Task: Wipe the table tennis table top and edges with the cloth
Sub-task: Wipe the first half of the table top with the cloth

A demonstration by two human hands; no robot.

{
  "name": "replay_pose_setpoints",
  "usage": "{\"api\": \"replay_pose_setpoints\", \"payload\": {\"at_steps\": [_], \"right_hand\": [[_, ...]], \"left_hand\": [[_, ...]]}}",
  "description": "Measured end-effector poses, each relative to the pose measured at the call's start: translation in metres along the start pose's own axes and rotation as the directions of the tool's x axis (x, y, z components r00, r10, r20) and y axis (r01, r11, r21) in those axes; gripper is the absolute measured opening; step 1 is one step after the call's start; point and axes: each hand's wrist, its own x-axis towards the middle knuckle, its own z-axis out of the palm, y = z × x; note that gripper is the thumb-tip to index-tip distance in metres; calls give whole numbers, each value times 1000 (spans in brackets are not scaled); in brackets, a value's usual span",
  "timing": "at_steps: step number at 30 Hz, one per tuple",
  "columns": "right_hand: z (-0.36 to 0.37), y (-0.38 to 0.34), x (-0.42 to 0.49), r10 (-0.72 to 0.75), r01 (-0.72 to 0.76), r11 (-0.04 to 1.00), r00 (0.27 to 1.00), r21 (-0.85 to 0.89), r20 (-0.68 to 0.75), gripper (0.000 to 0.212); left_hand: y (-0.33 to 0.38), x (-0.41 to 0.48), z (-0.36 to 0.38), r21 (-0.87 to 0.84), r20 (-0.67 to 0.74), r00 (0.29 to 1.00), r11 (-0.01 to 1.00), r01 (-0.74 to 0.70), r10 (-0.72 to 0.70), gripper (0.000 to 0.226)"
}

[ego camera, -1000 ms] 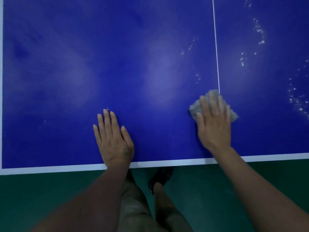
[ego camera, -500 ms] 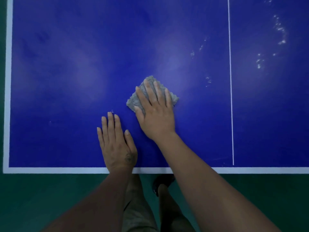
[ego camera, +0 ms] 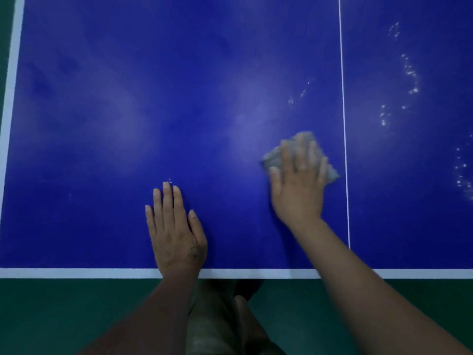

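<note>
The blue table tennis table top (ego camera: 128, 124) fills most of the view, with a white band along its near and left edges. My right hand (ego camera: 298, 185) lies flat on a grey cloth (ego camera: 273, 156) and presses it to the surface just left of the thin white centre line (ego camera: 344, 124). The cloth shows around my fingers, blurred by motion. My left hand (ego camera: 175, 231) rests flat on the table near the front edge, fingers together, holding nothing.
White specks and droplets (ego camera: 409, 80) are scattered on the table right of the centre line, with a few (ego camera: 297, 96) just left of it. Green floor (ego camera: 64, 316) lies below the near edge. My legs and a foot show between my arms.
My right hand swept the cloth left from the centre line to near the left hand, then back right towards the line. The left hand stayed planted.
</note>
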Motion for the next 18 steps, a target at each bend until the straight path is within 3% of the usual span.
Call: {"api": "replay_pose_setpoints", "payload": {"at_steps": [4, 8, 10, 13, 18], "right_hand": [[16, -98, 9, -297, 297, 954, 955, 51, -4, 64], [17, -126, 50, -324, 324, 945, 946, 51, 0, 65], [13, -108, 77, -240, 240, 968, 971, 68, -7, 65], [1, -52, 105, 2, 0, 997, 1000, 77, -20, 64], [-21, 46, 73, 303, -303, 950, 953, 79, 21, 64]], "left_hand": [[-1, 0, 1, 2, -15, 1000, 1000, -6, 6, 62], [0, 1, -1, 17, 1, 1000, 1000, 3, -3, 63], [1, 1, -1, 21, 14, 1000, 1000, 11, -12, 64], [1, 0, -1, 18, 31, 999, 1000, 10, -10, 65], [0, 0, 1, 19, 35, 999, 1000, 19, -19, 67]]}}
